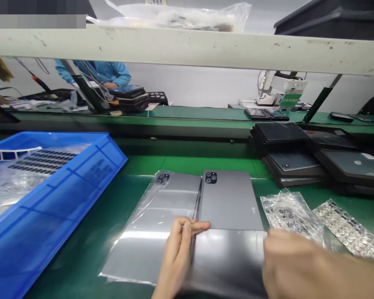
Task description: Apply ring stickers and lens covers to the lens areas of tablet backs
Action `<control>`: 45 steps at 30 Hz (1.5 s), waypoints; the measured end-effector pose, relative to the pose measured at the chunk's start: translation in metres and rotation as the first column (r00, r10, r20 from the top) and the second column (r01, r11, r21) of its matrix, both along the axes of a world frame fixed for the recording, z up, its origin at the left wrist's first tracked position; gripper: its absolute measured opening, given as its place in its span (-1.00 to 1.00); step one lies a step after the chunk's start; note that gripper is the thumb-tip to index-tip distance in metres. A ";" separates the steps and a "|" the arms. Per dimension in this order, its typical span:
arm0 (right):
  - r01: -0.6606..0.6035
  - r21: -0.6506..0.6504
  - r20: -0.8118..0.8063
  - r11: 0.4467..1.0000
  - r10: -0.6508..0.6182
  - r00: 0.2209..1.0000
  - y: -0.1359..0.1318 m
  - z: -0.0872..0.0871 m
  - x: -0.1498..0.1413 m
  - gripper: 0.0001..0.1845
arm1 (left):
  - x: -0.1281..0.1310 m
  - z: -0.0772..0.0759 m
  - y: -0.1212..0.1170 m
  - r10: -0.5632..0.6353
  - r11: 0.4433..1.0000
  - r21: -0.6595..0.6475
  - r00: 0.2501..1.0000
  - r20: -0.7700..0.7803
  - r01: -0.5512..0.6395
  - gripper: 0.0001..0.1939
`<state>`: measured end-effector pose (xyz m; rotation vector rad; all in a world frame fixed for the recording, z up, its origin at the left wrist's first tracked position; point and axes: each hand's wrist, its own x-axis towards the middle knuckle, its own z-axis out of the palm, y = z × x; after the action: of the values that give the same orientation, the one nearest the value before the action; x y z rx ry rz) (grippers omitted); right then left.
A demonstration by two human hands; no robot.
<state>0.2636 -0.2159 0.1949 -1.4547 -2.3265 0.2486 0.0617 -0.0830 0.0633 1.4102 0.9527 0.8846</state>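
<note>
A grey tablet back cover (227, 199) with a camera cluster lies at the centre of the bench. Across its near part is a shiny grey sheet (227, 257); I cannot tell whether it is film or another panel. My left hand (177, 249) is closed at the sheet's left edge, its index finger lying along the top edge. At the opposite edge, my right hand (311, 261) is curled like a fist and smeared by motion, its fingertips hidden. Beside my left hand, a second grey tablet back cover (156, 220) lies under clear plastic.
A blue bin (65, 187) with plastic-wrapped parts stands left. On the right are a clear bag (293, 211), a sheet of small parts (350, 228) and stacked black trays with tablets (286, 153). A shelf beam (187, 45) crosses above. Behind it, a person in blue (112, 74) works.
</note>
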 end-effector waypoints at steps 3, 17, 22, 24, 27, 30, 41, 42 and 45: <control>0.208 -0.020 -0.159 0.978 -0.209 0.965 0.051 -0.008 0.036 -0.71 | 0.005 -0.002 0.000 -0.004 0.985 -0.174 0.997 0.081 0.018 -0.58; 0.223 0.011 0.304 0.975 -0.216 0.928 0.117 -0.092 0.067 -0.82 | -0.007 -0.013 -0.020 0.179 0.980 -0.097 0.983 0.035 -0.175 -0.62; 0.096 0.030 0.322 0.995 -0.100 0.941 0.121 -0.093 0.057 -0.71 | -0.006 -0.016 -0.024 0.180 0.983 -0.079 0.968 0.177 -0.168 -0.69; 0.131 0.038 0.292 0.991 -0.136 0.947 0.123 -0.096 0.055 -0.67 | -0.003 -0.018 -0.022 0.203 0.977 -0.122 0.946 0.251 -0.177 -0.71; 0.154 0.078 0.298 0.985 -0.171 0.939 0.120 -0.102 0.056 -0.63 | -0.001 -0.020 -0.019 0.225 0.967 -0.191 0.920 0.320 -0.170 -0.72; 0.122 0.107 0.334 0.987 -0.151 0.930 0.113 -0.108 0.057 -0.60 | -0.004 -0.024 -0.019 0.229 0.959 -0.235 0.921 0.314 -0.158 -0.71; 0.094 -0.107 0.317 0.990 -0.056 0.947 0.129 -0.088 0.037 -0.52 | -0.048 -0.011 -0.015 0.548 0.811 0.329 0.825 -0.139 -0.483 -0.75; 0.113 -0.096 0.346 0.989 -0.073 0.935 0.132 -0.088 0.034 -0.52 | -0.063 -0.012 -0.002 0.591 0.785 0.373 0.777 -0.216 -0.494 -0.74; 0.120 -0.086 0.377 0.989 -0.079 0.923 0.136 -0.094 0.034 -0.53 | -0.109 -0.022 0.051 0.639 0.769 0.312 0.682 -0.356 -0.558 -0.79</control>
<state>0.2971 -0.0796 0.1009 -1.8024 -2.5541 0.0722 -0.0474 -0.0322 0.0411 1.5024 1.8074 1.1750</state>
